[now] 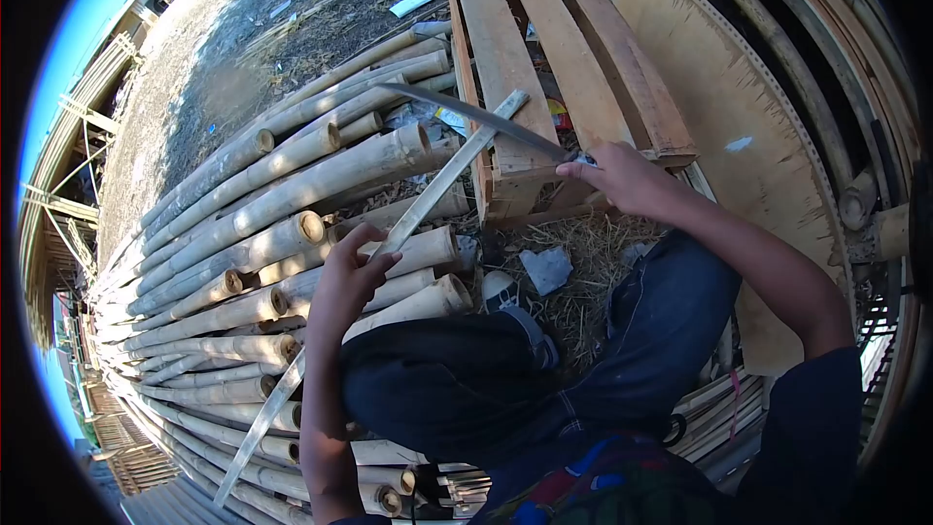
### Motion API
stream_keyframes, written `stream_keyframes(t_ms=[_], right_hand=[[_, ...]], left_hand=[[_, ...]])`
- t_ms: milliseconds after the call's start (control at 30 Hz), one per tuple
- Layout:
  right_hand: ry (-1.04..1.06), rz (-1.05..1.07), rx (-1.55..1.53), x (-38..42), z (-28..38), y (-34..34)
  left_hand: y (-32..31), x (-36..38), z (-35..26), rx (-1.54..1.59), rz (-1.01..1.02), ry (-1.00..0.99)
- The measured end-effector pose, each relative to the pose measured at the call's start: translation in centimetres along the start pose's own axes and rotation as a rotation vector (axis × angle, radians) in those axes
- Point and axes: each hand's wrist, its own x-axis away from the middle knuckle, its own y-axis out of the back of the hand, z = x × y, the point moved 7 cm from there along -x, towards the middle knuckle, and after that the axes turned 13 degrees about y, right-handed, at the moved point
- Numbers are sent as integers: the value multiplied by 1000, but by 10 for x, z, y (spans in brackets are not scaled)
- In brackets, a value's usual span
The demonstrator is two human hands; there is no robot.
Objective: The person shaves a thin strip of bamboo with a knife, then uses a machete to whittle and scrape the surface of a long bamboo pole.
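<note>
My left hand [352, 270] is closed around a long, flat bamboo strip [434, 192], which slants from the lower left up toward a wooden crate. In my right hand [622, 178] is the handle of a machete [486, 119], its long blade pointing left. Near the strip's upper end the blade crosses over it, beside the slatted crate [501, 24]. The strip's lower part passes behind my left forearm and reappears over the stacked poles.
A large pile of bamboo poles [321, 180] lies to the left, cut ends toward me. A curved plywood sheet [719, 87] leans at the right. Between my feet and the crate are a broken grey chunk [546, 270] and straw. My shoe [503, 292] shows below the crate.
</note>
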Motion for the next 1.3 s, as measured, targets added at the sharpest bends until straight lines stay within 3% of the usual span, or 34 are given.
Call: stream_keyframes(t_ms=[33, 100, 167, 233, 267, 367, 433, 500, 567, 633, 667, 700, 767, 800, 833, 900, 1033, 1067, 1100, 1200, 1233, 1300], right_hand=[[3, -2, 1, 1, -1, 1], [-279, -88, -286, 5, -21, 8], [-223, -121, -269, 11, -12, 10], [-146, -8, -254, 19, 13, 1], [83, -71, 14, 15, 25, 2], [103, 7, -7, 10, 23, -2], [29, 10, -105, 9, 11, 2], [-251, -67, -360, 11, -8, 7], [-252, -75, -333, 11, 1, 1], [-73, 28, -271, 11, 28, -7], [170, 48, -125, 4, 30, -14], [166, 47, -131, 3, 21, -14], [31, -19, -64, 2, -1, -6], [-57, -85, -282, 4, -17, 0], [-47, -86, -274, 4, -22, 1], [-265, -171, -333, 10, -43, 2], [-133, -7, -319, 19, 5, -8], [190, -87, -95, 13, 21, -5], [190, -82, -98, 12, 20, -5], [1, -52, -231, 1, -11, -4], [-140, -76, -343, 0, -26, -2], [-198, -170, -427, 1, -28, -1]], left_hand=[[2, 1, -1, 5, -6, -7], [3, 1, 0, -1, -18, -20], [2, -3, -1, -8, -19, -28], [2, -7, 1, 30, 11, -29], [1, -6, 0, 25, 28, -12], [0, -7, 4, 28, 41, -18], [0, -2, 3, 9, 11, -37], [3, -1, -2, 6, -28, -80], [0, -1, -6, -27, -39, -119], [-1, -4, -5, -33, -15, -92], [-1, -4, -3, -20, 3, -73], [-2, -3, -1, -6, 20, -51], [0, -1, 2, -9, 12, -51], [3, 1, 2, 0, -4, -57], [4, 3, 2, 8, -13, -61], [5, 3, -3, -30, -40, -70], [2, -2, -6, 10, -3, -67], [1, -3, -5, 17, 7, -59], [-1, -3, -4, 17, 8, -53], [-1, 2, 1, 16, 16, -32], [-1, 3, -2, -1, -1, -39], [4, 3, -5, -8, -27, -57]])
